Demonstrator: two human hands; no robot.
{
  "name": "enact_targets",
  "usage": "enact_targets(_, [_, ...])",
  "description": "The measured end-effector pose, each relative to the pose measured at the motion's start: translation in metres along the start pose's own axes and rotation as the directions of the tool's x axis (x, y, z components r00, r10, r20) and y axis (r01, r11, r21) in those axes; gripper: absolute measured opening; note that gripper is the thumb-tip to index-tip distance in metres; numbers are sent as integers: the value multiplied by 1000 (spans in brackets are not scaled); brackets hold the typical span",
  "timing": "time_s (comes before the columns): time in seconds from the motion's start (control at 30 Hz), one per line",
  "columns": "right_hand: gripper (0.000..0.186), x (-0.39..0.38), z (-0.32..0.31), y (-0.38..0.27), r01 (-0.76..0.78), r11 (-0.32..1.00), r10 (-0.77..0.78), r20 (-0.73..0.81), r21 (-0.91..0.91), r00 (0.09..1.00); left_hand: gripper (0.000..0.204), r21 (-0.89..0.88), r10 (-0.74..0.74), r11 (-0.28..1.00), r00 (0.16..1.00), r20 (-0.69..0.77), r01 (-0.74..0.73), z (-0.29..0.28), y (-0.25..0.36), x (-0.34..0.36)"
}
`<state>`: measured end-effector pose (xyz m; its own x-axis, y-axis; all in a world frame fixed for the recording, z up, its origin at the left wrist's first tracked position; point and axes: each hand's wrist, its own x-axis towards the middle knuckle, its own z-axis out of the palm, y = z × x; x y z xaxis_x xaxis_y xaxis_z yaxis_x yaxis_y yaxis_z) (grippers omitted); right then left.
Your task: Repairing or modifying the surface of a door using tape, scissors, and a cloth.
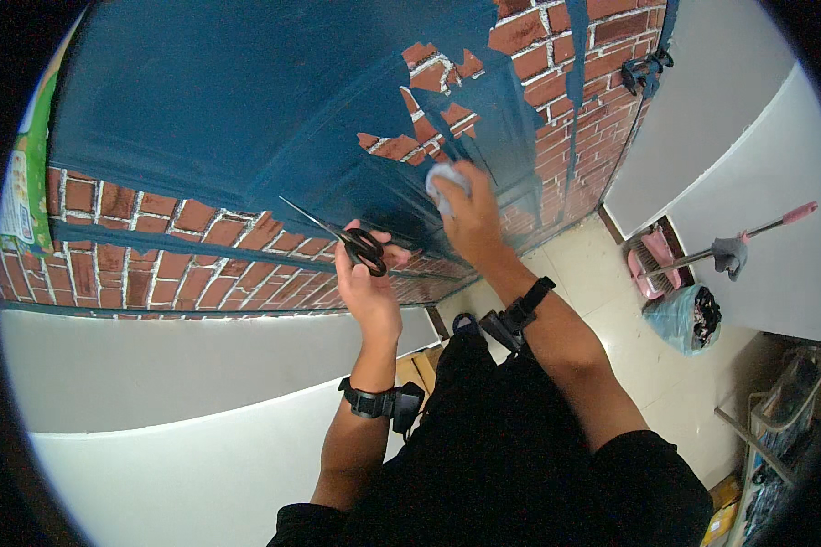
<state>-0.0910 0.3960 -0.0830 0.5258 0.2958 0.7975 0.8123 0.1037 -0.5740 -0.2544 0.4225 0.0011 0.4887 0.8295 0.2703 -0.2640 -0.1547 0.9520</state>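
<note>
Most of the brick-pattern wall (201, 273) already carries the blue sheet (246, 100); a torn patch far right still shows brick. Your right hand (465, 214) presses there, fingers curled tight around a pale wad (447, 182). Nearer, your left hand (365, 283) grips black scissors (337, 235), fingers through the handles, blades together.

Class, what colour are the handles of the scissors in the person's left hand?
Black handles on the scissors, held in the left hand; the head view shows them best.

Dark blue film (246, 100) over red brick-patterned wall (182, 264), black-handled scissors (337, 237), pink broom (702, 255).
</note>
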Motion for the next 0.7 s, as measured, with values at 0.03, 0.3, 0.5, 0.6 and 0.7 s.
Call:
enact_targets(0.03, [38, 29, -5, -17, 32, 999, -30, -102, 24, 994, 73, 1, -1, 1000, 1000, -6, 1, -2, -2, -1])
enact_targets(0.3, [48, 0, -4, 7, 43, 999, -43, 5, 20, 999, 37, -199, -200, 954, 970, 141, 226, 2, -4, 3])
enact_targets(0.5, [24, 13, -28, -23, -311, 869, 283, 128, 385, 950, 10, -66, -421, 904, 907, 23, 422, 25, -22, 11])
enact_targets(0.6, [23, 22, -34, -33, -422, 707, 294, 307, 567, 905, 22, -88, -376, 924, 925, -47, 372, 47, -23, 8])
enact_targets(0.7, [30, 19, -34, -33, -199, 882, 55, 327, 426, 943, 27, -3, -534, 846, 845, -32, 534, 45, -23, 6])
